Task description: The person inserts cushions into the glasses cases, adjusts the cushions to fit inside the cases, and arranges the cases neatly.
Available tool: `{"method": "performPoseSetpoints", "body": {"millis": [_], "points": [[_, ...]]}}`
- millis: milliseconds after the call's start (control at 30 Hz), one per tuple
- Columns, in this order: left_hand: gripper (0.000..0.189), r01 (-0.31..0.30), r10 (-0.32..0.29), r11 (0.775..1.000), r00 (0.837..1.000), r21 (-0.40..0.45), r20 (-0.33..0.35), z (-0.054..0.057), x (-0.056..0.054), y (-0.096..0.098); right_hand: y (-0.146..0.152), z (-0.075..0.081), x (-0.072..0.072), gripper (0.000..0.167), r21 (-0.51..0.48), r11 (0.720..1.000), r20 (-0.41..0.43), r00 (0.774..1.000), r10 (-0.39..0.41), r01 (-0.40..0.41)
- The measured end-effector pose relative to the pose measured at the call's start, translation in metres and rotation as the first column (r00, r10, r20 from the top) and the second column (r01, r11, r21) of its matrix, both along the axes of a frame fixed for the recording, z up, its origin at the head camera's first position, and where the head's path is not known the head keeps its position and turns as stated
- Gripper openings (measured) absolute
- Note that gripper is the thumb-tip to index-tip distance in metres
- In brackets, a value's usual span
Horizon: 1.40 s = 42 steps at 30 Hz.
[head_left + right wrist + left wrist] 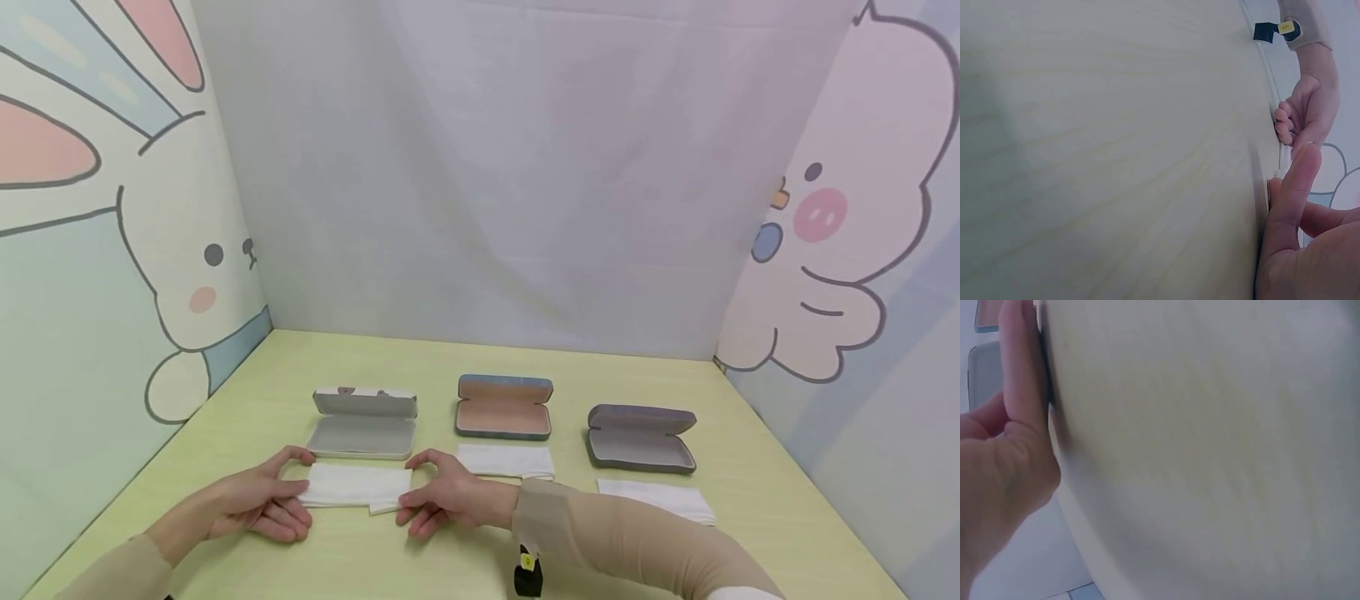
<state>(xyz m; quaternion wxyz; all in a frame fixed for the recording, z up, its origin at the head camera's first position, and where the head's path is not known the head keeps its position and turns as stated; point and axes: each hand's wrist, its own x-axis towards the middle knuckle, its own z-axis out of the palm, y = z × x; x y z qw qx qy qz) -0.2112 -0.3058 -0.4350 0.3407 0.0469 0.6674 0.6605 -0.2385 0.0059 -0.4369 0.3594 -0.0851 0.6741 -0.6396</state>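
A folded white cloth (352, 485) lies flat on the table in the head view, one corner flap sticking out at its near right. At its left end is my left hand (262, 496), thumb and index finger spread along the short edge, the other fingers loosely bent on the table. My right hand (442, 496) mirrors this at the cloth's right end, fingertips right at the edge. Just behind the cloth stands an opened white glasses case (362, 437) with a grey lining. The left wrist view shows the left hand (1007, 450) from its side; the cloth is hidden there.
An opened blue glasses case (504, 417) with a pink lining and a dark grey one (641, 450) stand farther right. In front of them lie two more folded white cloths, one in the middle (506, 460) and one at right (660, 498), partly behind the right arm.
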Motion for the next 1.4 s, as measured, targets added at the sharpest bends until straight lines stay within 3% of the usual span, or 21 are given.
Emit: {"method": "performPoseSetpoints", "body": {"millis": [400, 833, 1033, 1267, 1400], "points": [[0.052, -0.045, 0.042, 0.997, 0.999, -0.070, -0.033, 0.000, 0.002, 0.007, -0.002, 0.000, 0.000, 0.043, 0.004, 1.000, -0.004, 1.000, -0.007, 0.007], [0.062, -0.024, 0.022, 0.997, 0.999, -0.078, -0.026, 0.002, 0.003, 0.005, -0.001, -0.001, 0.000, 0.040, 0.006, 1.000, -0.009, 1.000, -0.005, 0.005], [0.050, -0.028, 0.019, 0.992, 0.997, -0.126, -0.071, 0.003, 0.003, 0.011, -0.003, 0.000, 0.000, 0.033, 0.011, 1.000, -0.023, 1.000, -0.011, 0.011], [0.027, -0.075, 0.039, 0.964, 0.989, -0.254, -0.144, 0.006, 0.003, 0.023, -0.008, 0.000, 0.000, 0.027, 0.038, 0.999, -0.038, 0.999, -0.028, 0.029], [0.018, -0.076, 0.036, 0.962, 0.987, -0.263, -0.154, 0.007, 0.002, 0.025, -0.009, 0.000, -0.002, 0.018, 0.080, 0.996, -0.054, 0.998, -0.021, 0.026]]}}
